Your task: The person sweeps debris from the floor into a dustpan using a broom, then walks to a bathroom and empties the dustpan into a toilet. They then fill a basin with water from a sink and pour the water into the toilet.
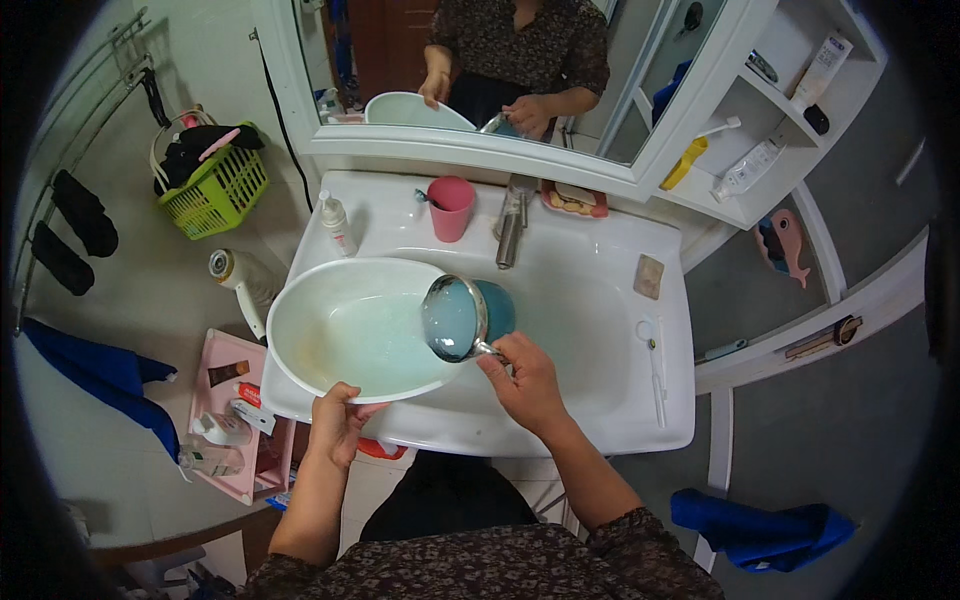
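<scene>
A white oval plastic basin (300, 300) rests on the left side of the washbasin (592, 330), with pale, slightly cloudy liquid inside. My left hand (339, 424) grips its near rim, thumb on top and fingers underneath. In my right hand (525, 381) is the handle of a jug with a shiny metal rim and bluish body (500, 309). The jug is tilted left, its mouth over the right part of the basin. Whether liquid is running from it I cannot tell. Behind the jug stands the metal faucet (510, 236).
On the back ledge are a white pump bottle (337, 225), a pink cup (452, 214) and a soap dish (574, 201). A bar of soap (649, 277) and a thin white-handled tool (657, 382) lie right. A hair dryer (244, 281) and pink shelf (225, 345) flank the left.
</scene>
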